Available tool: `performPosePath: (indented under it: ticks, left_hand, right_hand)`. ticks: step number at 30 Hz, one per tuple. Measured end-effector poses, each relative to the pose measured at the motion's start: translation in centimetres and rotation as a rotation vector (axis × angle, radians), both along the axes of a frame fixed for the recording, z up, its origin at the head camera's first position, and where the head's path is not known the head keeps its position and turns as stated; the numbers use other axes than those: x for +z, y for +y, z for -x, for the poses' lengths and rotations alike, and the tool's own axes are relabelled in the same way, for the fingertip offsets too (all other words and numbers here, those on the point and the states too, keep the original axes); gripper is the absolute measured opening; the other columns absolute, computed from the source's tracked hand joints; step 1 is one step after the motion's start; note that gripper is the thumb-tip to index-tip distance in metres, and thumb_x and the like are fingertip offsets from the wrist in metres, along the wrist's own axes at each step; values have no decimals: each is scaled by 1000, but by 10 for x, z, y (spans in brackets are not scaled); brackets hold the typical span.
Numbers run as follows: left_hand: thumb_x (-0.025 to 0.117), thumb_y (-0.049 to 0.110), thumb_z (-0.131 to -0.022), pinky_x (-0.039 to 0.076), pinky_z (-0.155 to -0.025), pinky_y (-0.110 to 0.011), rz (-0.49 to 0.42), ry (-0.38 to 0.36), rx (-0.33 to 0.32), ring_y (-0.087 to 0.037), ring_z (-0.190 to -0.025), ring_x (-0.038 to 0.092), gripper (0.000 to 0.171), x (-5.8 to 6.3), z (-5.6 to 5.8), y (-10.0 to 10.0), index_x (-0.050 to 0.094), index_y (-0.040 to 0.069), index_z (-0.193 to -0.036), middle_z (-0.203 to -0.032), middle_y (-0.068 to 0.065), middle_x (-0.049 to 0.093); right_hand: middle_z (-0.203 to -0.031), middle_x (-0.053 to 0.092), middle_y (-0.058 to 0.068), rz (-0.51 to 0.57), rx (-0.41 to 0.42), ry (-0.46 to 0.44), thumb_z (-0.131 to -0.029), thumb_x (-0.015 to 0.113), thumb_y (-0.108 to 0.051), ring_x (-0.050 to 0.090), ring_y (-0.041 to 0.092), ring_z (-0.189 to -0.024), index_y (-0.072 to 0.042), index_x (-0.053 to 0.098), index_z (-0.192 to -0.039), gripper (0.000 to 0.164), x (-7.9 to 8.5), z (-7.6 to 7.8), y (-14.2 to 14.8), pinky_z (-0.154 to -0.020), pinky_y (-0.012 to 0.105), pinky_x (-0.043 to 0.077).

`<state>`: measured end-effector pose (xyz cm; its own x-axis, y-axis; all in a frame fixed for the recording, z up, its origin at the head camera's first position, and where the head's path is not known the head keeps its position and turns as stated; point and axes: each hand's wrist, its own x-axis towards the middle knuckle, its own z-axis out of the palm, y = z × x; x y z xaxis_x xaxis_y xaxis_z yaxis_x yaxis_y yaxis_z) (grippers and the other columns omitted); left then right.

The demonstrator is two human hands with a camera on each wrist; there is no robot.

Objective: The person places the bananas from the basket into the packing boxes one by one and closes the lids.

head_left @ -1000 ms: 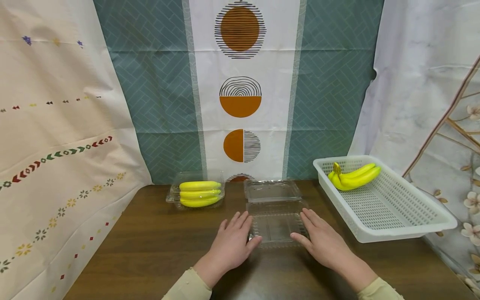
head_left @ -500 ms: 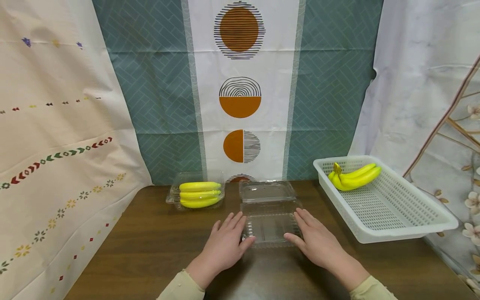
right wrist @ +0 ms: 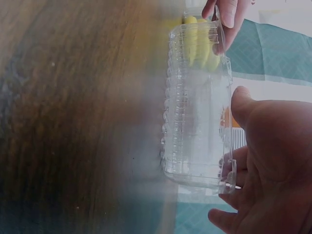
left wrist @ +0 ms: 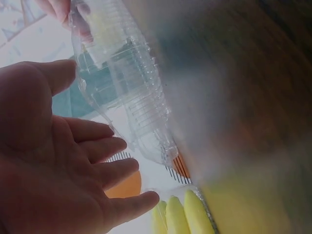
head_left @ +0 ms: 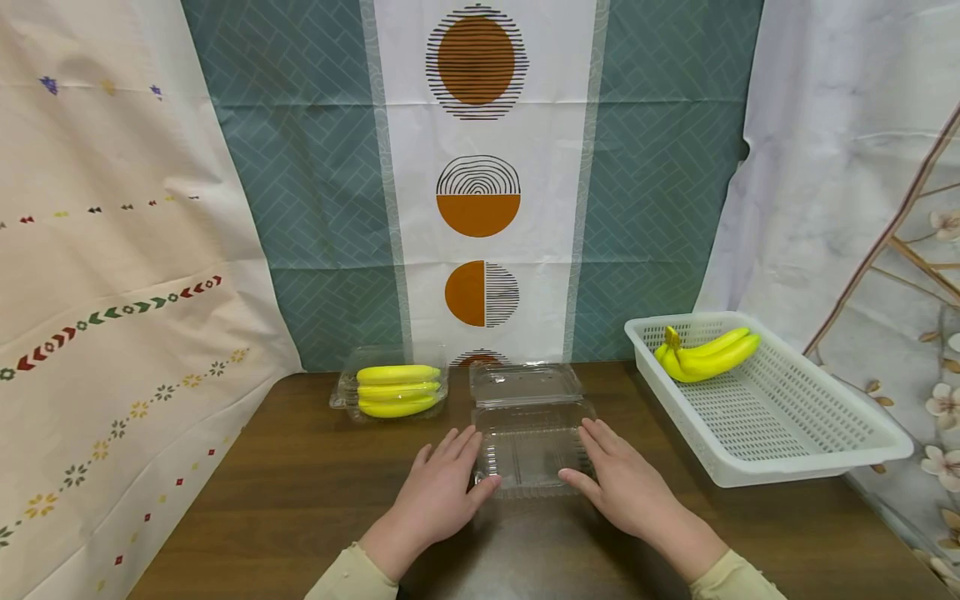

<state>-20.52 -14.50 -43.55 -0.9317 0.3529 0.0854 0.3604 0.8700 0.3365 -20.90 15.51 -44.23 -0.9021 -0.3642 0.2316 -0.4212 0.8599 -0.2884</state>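
In my head view, the left hand (head_left: 438, 496) and right hand (head_left: 637, 492) flank a clear container (head_left: 531, 458) mid-table (head_left: 300, 500), straight-fingered and gripping nothing; its lid (head_left: 525, 384) lies back on the far side. Far left, I see a clear box (head_left: 346, 390) of yellow bananas (head_left: 398, 392); right, a white basket (head_left: 765, 427) with a banana bunch (head_left: 712, 357) at its far end. My left wrist view shows fingers (left wrist: 117, 171) spread beside the container. In my right wrist view, the thumb (right wrist: 242, 107) is beside it; I cannot tell whether it touches.
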Motion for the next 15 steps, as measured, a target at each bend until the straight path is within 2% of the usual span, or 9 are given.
performPosePath:
  ticks: [7, 15]
  left_hand:
    - [63, 58, -110, 31, -124, -71, -36, -13, 12, -42, -163, 33, 87, -2, 1, 0, 41, -2, -168, -175, -20, 37]
    - [60, 68, -107, 30, -127, -68, -34, -10, 23, -42, -165, 27, 96, -8, 5, 5, 38, -1, -170, -179, -19, 28]
  right_hand:
    - [-169, 43, 28, -10, -10, 2, -108, 69, -52, 38, 48, -158, 10, 51, -159, 82, -1, -1, -2, -122, 66, 38]
    - [-168, 44, 28, -17, -8, 4, -108, 69, -52, 38, 48, -158, 9, 51, -159, 81, -1, 1, -3, -123, 66, 37]
